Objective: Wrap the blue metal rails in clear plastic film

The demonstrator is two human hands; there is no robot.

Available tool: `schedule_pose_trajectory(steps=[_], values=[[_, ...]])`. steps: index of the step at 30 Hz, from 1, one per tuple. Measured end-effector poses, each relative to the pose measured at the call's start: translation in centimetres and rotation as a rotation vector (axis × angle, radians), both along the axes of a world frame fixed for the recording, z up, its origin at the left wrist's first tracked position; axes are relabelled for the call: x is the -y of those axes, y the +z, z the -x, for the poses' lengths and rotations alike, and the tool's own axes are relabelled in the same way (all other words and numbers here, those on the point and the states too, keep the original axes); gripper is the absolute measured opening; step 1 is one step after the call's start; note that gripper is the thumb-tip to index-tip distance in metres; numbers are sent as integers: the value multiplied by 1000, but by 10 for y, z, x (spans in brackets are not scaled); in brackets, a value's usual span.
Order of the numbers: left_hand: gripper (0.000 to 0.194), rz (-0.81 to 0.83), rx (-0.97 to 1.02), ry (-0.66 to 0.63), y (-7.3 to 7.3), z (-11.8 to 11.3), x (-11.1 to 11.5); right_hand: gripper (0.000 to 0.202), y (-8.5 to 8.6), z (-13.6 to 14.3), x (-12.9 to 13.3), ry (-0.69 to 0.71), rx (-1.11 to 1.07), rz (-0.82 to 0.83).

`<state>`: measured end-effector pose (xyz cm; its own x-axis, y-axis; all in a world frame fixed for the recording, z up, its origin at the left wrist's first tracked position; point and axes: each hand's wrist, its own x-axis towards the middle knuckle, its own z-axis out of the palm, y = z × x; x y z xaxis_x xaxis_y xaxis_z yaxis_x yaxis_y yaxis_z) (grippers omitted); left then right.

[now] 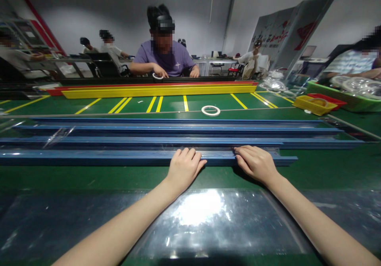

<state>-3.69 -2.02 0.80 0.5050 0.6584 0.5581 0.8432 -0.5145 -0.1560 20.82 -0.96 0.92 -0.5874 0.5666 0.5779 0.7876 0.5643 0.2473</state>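
Note:
Both my hands rest on the nearest of several long blue channel strips (89, 157) lying side by side across the green table. My left hand (185, 167) is wrapped over that strip near the middle, thumb along its near face. To its right, my right hand (256, 163) curls over the same strip close to the strip's right end, with its fingertips at a thin clear film (218, 154). What those fingertips pinch is too small to make out. A piece of clear tape or film (59, 136) lies across the blue strips at the left.
A large clear plastic sheet (143, 222) covers the near table. Beyond the blue strips lie a white tape roll (210, 110) and yellow and red strips (160, 91). A person (166, 58) works opposite. Yellow tray (314, 104) and green basket (354, 99) stand at the right.

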Motion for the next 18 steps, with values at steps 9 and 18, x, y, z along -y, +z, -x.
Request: schedule_pose_trajectory(steps=[9,18], values=[[26,-2,3,-4,0,0,0,23,-1,-1,0,-4,-8,23],[26,6,-3,2,0,0,0,22,-1,0,0,-22,-109,107]])
